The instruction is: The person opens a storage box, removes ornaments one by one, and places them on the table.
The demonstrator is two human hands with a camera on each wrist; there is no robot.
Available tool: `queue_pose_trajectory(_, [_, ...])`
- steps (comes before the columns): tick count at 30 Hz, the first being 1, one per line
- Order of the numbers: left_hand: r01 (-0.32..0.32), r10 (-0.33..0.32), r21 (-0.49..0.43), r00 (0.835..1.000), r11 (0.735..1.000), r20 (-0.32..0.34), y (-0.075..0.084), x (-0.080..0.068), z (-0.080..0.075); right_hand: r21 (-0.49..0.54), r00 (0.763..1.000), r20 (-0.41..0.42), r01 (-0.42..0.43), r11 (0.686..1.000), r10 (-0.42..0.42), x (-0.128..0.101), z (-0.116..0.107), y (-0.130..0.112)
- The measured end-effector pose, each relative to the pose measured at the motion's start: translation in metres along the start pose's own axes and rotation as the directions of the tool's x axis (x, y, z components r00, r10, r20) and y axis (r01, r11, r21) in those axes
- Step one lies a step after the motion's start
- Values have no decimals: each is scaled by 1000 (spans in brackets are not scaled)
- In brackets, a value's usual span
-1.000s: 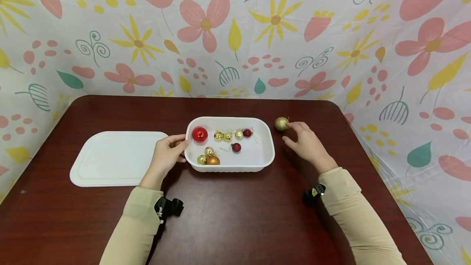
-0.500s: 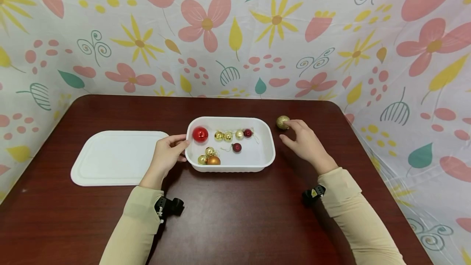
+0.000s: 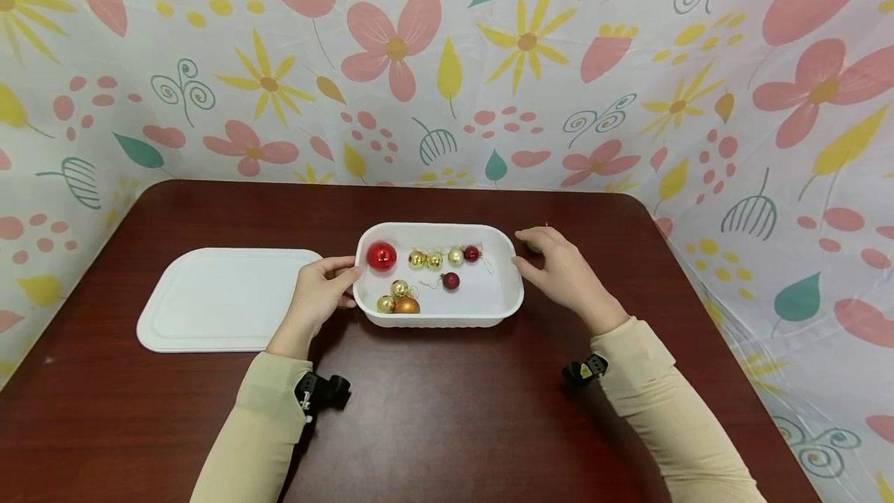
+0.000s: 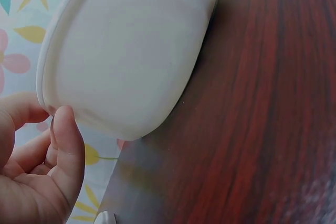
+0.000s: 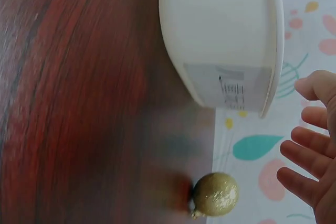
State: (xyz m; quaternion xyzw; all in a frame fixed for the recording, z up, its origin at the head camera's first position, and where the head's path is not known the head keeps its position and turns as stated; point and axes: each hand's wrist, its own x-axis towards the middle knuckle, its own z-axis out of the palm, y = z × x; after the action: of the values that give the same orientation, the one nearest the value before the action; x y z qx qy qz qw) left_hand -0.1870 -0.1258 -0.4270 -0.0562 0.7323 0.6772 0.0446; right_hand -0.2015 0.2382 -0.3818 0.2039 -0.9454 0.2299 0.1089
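Observation:
My left hand (image 3: 316, 303) pinches the left end of a white plastic container (image 3: 433, 320) at its rim, thumb and finger on either side in the left wrist view. Inside lie a large red bauble (image 3: 381, 256), an orange bauble (image 3: 407, 306), two small dark red ones and several small gold ones. Fingers loosely extended, my right hand (image 3: 567, 276) is at the container's right end, holding nothing. A glittery gold bauble (image 5: 215, 194) sits on the table, apart from the right fingers in the right wrist view and mostly hidden behind that hand in the head view.
A flat white lid (image 3: 223, 301) lies on the dark wooden table (image 3: 447, 418), left of the container. Behind the table hangs a flower-patterned cloth (image 3: 279, 45). A printed label (image 5: 228, 87) is on the container's right end.
My right hand has drawn away from the gold bauble and moved left to the container's right end. The left hand keeps its grip on the rim, and the container stays in place.

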Motion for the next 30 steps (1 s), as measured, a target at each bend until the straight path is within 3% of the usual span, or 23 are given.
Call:
queue_pose_trajectory(15, [5, -5, -14, 1000, 1000, 6, 4, -3, 1, 6, 996, 59, 68, 998, -68, 9, 19, -27])
queue_pose_trajectory(30, [-11, 11, 7, 1000, 1000, 9, -3, 2, 0, -8, 977, 144, 162, 987, -159, 21, 49, -45])
